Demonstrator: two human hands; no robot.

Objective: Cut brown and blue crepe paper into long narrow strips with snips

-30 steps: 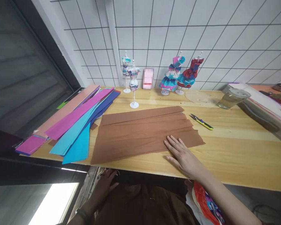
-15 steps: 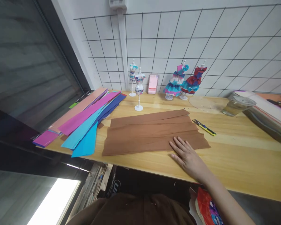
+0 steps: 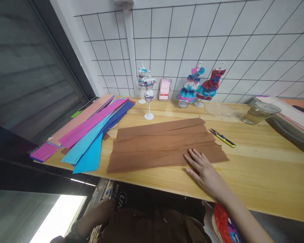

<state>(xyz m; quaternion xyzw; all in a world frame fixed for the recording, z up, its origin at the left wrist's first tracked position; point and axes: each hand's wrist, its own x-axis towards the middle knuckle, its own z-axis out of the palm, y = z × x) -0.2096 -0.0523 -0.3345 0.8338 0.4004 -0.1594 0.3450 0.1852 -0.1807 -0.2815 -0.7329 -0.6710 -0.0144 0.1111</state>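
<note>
My right hand [image 3: 205, 173] lies flat near the table's front edge, fingers spread over the lower right part of a brown sheet [image 3: 157, 143]. The sheet is thin and has lengthwise folds or overlapping strips; whether it is paper or cloth I cannot tell. Just beyond its right end is a pair of yellow-handled thread snips [image 3: 223, 137]. Below the table edge, in shadow at the lower left, my left hand [image 3: 105, 210] is beside my body; its fingers cannot be made out.
Pink, peach, turquoise and navy strips [image 3: 91, 128] are piled at the left. Small dress forms [image 3: 149, 92] and dressed ones [image 3: 190, 87] stand along the grid wall. A lidded cup [image 3: 260, 113] and a clear disc [image 3: 219, 111] are at the right, beside a packaged stack [image 3: 291, 116].
My left arm has come into view at the lower left, below the table. The view has shifted slightly; my right hand still rests on the brown sheet.
</note>
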